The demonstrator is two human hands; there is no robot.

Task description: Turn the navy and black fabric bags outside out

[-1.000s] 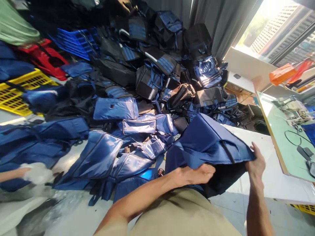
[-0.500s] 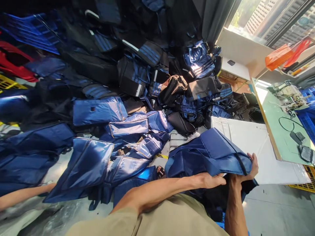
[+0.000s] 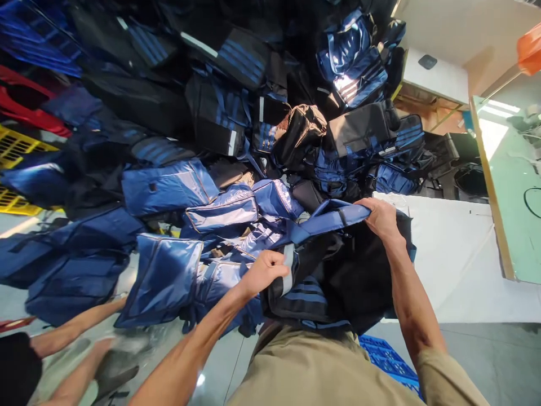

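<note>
I hold a dark bag [image 3: 338, 276] of black and navy fabric with blue stripes over my lap. My left hand [image 3: 264, 272] is closed on its near edge, by a grey strip. My right hand [image 3: 382, 219] is closed on the far blue edge of the bag, pulling it up into a taut band. The bag's dark inside shows between my two hands.
A big heap of blue and black bags [image 3: 220, 169] covers the floor ahead. A white board [image 3: 456, 265] lies to the right, beside a green-topped table [image 3: 515, 192]. Yellow crates [image 3: 17, 163] sit at the left. Another person's arms [image 3: 71, 344] reach in at bottom left.
The bag was folded shut with its blue outside up; now my hands have moved apart and it is spread so its black inside shows. My view has tipped further down.
</note>
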